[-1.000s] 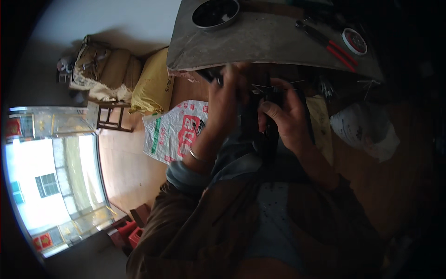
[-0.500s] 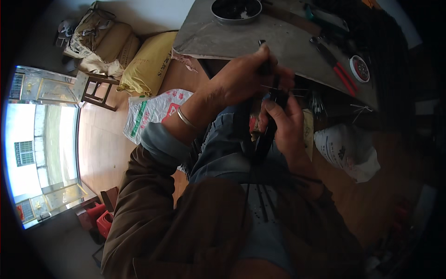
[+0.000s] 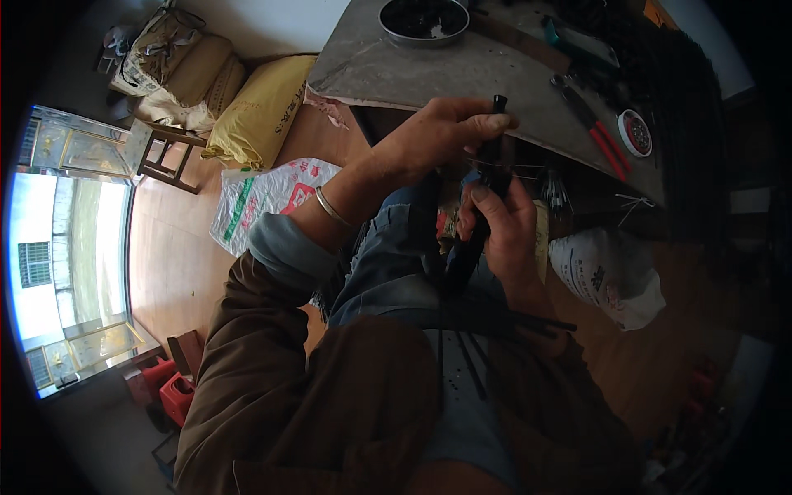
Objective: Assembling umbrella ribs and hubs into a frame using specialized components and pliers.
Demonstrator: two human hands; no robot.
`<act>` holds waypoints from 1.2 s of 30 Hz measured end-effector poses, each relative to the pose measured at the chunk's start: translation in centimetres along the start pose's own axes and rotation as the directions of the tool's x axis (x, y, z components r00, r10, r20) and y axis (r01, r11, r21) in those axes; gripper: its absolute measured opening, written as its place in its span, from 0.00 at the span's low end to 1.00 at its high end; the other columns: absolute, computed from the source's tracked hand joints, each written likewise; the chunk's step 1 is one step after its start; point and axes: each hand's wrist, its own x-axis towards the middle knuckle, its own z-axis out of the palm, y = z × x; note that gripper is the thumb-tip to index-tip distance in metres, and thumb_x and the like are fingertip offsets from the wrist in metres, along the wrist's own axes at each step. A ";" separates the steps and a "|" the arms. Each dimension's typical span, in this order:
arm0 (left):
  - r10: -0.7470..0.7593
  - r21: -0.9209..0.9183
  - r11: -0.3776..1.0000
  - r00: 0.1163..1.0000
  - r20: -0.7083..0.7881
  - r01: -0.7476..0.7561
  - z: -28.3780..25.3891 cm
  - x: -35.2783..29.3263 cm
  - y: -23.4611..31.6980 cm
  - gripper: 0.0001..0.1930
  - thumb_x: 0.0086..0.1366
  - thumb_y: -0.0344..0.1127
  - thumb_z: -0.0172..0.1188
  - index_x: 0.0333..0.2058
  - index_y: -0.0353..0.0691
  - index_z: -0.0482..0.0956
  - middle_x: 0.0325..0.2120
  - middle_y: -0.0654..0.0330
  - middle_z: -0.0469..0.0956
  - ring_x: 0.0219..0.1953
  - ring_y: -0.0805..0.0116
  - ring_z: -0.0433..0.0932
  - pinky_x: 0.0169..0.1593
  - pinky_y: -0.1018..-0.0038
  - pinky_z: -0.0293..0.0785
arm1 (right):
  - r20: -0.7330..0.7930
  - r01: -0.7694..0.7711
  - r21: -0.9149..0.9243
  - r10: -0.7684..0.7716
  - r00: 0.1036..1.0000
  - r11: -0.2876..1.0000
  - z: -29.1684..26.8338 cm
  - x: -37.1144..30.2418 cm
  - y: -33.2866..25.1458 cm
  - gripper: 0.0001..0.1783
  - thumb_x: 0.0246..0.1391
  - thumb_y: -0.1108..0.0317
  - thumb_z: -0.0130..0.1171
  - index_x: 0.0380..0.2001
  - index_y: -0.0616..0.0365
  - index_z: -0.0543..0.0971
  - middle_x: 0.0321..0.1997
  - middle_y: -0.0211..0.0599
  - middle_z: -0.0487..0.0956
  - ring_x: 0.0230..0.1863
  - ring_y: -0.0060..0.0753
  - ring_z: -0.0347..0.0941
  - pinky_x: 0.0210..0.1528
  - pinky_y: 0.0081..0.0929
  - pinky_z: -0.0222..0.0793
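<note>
Grey tabletop (image 3: 462,74) fills the upper centre. Below it, left hand (image 3: 441,136) and right hand (image 3: 499,227) grip a black rod (image 3: 495,144); keep both grips firm and the rod steady.

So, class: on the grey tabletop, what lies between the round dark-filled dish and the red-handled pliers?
In the head view, the stretch of tabletop between the dish and the pliers is bare grey surface; nothing lies on it.
</note>
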 end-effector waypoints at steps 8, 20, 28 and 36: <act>0.033 0.016 0.999 0.999 0.017 -0.033 0.2 -0.2 0.5 0.21 0.70 0.43 0.50 0.55 0.34 0.70 0.37 0.59 0.79 0.42 0.73 0.76 0.50 0.74 0.70 | 0.000 -0.013 -0.011 0.013 1.000 1.000 -0.2 0.0 -0.3 0.08 0.61 0.67 0.53 0.35 0.61 0.69 0.22 0.32 0.71 0.20 0.21 0.68 0.23 0.21 0.66; 0.038 -0.002 0.999 0.997 -0.061 -0.039 0.5 0.2 -0.3 0.20 0.68 0.42 0.53 0.52 0.35 0.72 0.36 0.60 0.79 0.39 0.74 0.77 0.45 0.76 0.73 | -0.005 -0.071 -0.025 0.071 0.997 0.997 -0.2 -0.1 -0.6 0.09 0.60 0.64 0.51 0.36 0.60 0.71 0.25 0.31 0.69 0.23 0.21 0.66 0.26 0.22 0.64; 0.029 -0.041 0.999 0.997 -0.069 -0.032 0.1 0.2 -0.6 0.19 0.66 0.42 0.56 0.51 0.36 0.74 0.35 0.62 0.80 0.39 0.74 0.77 0.44 0.77 0.73 | 0.010 -0.066 0.007 0.066 0.998 0.998 0.0 0.1 -0.6 0.08 0.59 0.65 0.52 0.35 0.59 0.70 0.26 0.30 0.69 0.23 0.21 0.65 0.25 0.23 0.63; 0.027 -0.096 0.995 0.999 -0.041 -0.030 0.0 0.3 -0.8 0.19 0.66 0.42 0.57 0.51 0.37 0.74 0.35 0.61 0.80 0.39 0.75 0.78 0.44 0.77 0.73 | 0.006 -0.067 0.041 0.067 0.998 0.997 0.0 0.0 -0.4 0.08 0.59 0.65 0.53 0.35 0.59 0.70 0.29 0.31 0.70 0.23 0.21 0.65 0.25 0.23 0.63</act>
